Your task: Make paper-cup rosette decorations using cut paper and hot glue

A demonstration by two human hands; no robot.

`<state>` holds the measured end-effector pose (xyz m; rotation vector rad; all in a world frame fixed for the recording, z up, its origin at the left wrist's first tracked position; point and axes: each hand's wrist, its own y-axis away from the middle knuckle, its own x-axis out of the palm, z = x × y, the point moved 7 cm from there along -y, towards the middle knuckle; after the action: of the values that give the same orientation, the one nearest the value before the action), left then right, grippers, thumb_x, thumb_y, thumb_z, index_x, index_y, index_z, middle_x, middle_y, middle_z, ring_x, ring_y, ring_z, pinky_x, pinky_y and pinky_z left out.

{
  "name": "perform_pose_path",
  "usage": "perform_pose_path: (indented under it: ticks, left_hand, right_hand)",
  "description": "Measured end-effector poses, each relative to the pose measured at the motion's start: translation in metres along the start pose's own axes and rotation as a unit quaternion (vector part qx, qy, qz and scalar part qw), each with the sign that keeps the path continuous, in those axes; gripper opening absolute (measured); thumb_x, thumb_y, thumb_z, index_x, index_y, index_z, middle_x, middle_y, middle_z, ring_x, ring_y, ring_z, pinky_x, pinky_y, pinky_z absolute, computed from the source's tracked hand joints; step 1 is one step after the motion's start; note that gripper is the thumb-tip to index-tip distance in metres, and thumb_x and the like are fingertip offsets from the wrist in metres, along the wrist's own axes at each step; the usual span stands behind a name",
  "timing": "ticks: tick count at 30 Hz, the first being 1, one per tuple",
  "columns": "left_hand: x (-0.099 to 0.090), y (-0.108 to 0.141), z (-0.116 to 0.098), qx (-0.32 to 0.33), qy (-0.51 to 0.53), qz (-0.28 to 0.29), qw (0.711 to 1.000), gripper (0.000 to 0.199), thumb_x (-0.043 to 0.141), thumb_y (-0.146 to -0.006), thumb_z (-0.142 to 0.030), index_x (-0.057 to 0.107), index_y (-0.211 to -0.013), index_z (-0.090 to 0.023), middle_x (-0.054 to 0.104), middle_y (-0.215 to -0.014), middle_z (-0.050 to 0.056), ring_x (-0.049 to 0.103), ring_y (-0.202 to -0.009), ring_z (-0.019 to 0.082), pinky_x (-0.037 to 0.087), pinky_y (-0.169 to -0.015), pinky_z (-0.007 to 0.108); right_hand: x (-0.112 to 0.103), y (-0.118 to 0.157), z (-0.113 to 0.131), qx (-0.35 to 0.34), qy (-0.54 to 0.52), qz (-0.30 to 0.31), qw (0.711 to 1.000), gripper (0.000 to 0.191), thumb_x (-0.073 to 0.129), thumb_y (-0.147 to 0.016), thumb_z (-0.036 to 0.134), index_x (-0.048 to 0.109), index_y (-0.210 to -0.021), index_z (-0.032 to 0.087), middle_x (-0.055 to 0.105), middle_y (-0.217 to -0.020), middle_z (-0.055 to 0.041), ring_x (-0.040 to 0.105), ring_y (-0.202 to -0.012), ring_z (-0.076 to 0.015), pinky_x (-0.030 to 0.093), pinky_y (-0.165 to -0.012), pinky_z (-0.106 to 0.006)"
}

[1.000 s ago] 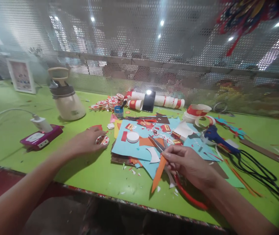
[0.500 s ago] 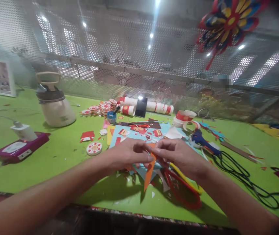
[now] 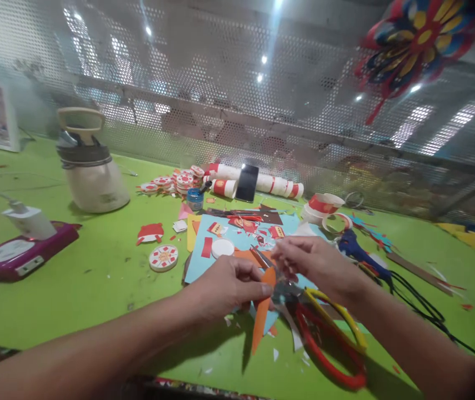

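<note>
My left hand (image 3: 237, 283) is closed on a narrow, pointed strip of orange paper (image 3: 261, 325), pinched near its upper end, with the tip hanging down towards me. Just right of the strip, my right hand (image 3: 314, 264) hovers with loosely bent fingers, holding nothing that I can make out. Below it lies a pair of scissors (image 3: 332, 355) with one red and one yellow handle, its blades pointing away under the fingers. Sheets of light blue paper (image 3: 198, 266) spread beneath both hands, carrying paper scraps and a round white disc (image 3: 223, 248).
A decorated disc (image 3: 163, 258) and a red paper cutout (image 3: 150, 233) lie to the left. Behind are a blue jar (image 3: 195, 199), a phone (image 3: 247, 183) and paper cups (image 3: 323, 206). A blue glue gun (image 3: 358, 253) with black cable lies right; a kettle-like jug (image 3: 93, 172) stands left.
My right hand has come away from the orange strip, leaving it in my left hand alone. The view has shifted slightly, and more of the scissors and the white disc now shows.
</note>
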<state>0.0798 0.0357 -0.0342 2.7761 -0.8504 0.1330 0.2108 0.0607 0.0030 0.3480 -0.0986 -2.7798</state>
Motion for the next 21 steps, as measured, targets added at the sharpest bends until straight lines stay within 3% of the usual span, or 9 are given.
perform_pose_path:
  ticks: [3, 5, 8, 11, 15, 18, 21]
  left_hand:
    - [0.0, 0.002, -0.003, 0.029, 0.023, -0.014, 0.999, 0.025, 0.076, -0.067, -0.037, 0.062, -0.061, -0.017, 0.056, -0.051, -0.002, 0.044, -0.047, 0.008, 0.031, -0.048, 0.024]
    - [0.001, 0.005, -0.01, 0.074, 0.045, -0.016, 0.996, 0.025, 0.074, -0.069, -0.037, 0.061, -0.061, -0.017, 0.054, -0.052, -0.003, 0.044, -0.048, 0.008, 0.032, -0.048, 0.024]
    - [0.0, 0.014, -0.024, 0.141, 0.076, -0.019, 0.987, 0.026, 0.072, -0.07, -0.04, 0.06, -0.062, -0.018, 0.058, -0.059, 0.0, 0.047, -0.052, 0.01, 0.036, -0.05, 0.026]
    - [-0.008, 0.026, -0.04, 0.222, 0.032, -0.076, 0.971, 0.022, 0.067, -0.073, -0.036, 0.058, -0.06, -0.021, 0.058, -0.062, 0.002, 0.051, -0.058, 0.014, 0.042, -0.057, 0.031]
    - [-0.018, 0.043, -0.058, 0.327, -0.048, -0.155, 0.931, 0.019, 0.06, -0.076, -0.026, 0.054, -0.059, -0.024, 0.055, -0.057, 0.0, 0.049, -0.056, 0.014, 0.043, -0.058, 0.031]
    - [-0.022, 0.048, -0.062, 0.364, -0.054, -0.177, 0.913, 0.018, 0.058, -0.078, -0.023, 0.053, -0.061, -0.023, 0.055, -0.055, -0.001, 0.048, -0.052, 0.012, 0.042, -0.054, 0.029]
    - [-0.025, 0.05, -0.064, 0.392, -0.042, -0.188, 0.899, 0.017, 0.057, -0.079, -0.02, 0.053, -0.062, -0.02, 0.052, -0.056, -0.002, 0.046, -0.052, 0.011, 0.041, -0.052, 0.026]
  right_hand:
    - [-0.015, -0.03, 0.007, -0.033, 0.038, -0.045, 0.998, 0.036, 0.066, -0.078, 0.05, 0.06, -0.067, 0.016, 0.055, -0.061, 0.0005, 0.046, -0.052, -0.0096, 0.036, -0.051, -0.025]
    - [-0.01, -0.055, 0.016, -0.056, 0.157, -0.056, 0.984, 0.034, 0.06, -0.082, 0.044, 0.055, -0.062, 0.017, 0.053, -0.055, 0.0018, 0.044, -0.047, -0.0087, 0.036, -0.048, -0.025]
    - [0.022, -0.094, 0.026, -0.067, 0.243, -0.025, 0.967, 0.024, 0.058, -0.081, 0.03, 0.059, -0.063, 0.015, 0.054, -0.052, 0.0019, 0.047, -0.046, -0.0096, 0.038, -0.048, -0.025]
    - [0.072, -0.133, 0.034, -0.084, 0.332, 0.029, 0.939, 0.016, 0.06, -0.08, 0.017, 0.066, -0.066, 0.013, 0.059, -0.054, 0.0016, 0.054, -0.053, -0.0116, 0.041, -0.053, -0.025]
    - [0.13, -0.179, 0.033, -0.091, 0.458, 0.084, 0.88, 0.015, 0.066, -0.084, 0.024, 0.068, -0.078, 0.01, 0.068, -0.076, -0.0022, 0.064, -0.076, -0.0184, 0.049, -0.069, -0.03]
    - [0.154, -0.202, 0.023, -0.059, 0.53, 0.117, 0.838, 0.022, 0.061, -0.091, 0.033, 0.065, -0.099, 0.013, 0.067, -0.1, -0.0041, 0.065, -0.088, -0.0196, 0.054, -0.077, -0.036]
    - [0.163, -0.212, 0.017, -0.033, 0.575, 0.134, 0.806, 0.026, 0.061, -0.091, 0.033, 0.063, -0.108, 0.013, 0.065, -0.108, -0.0064, 0.065, -0.093, -0.0209, 0.055, -0.079, -0.038]
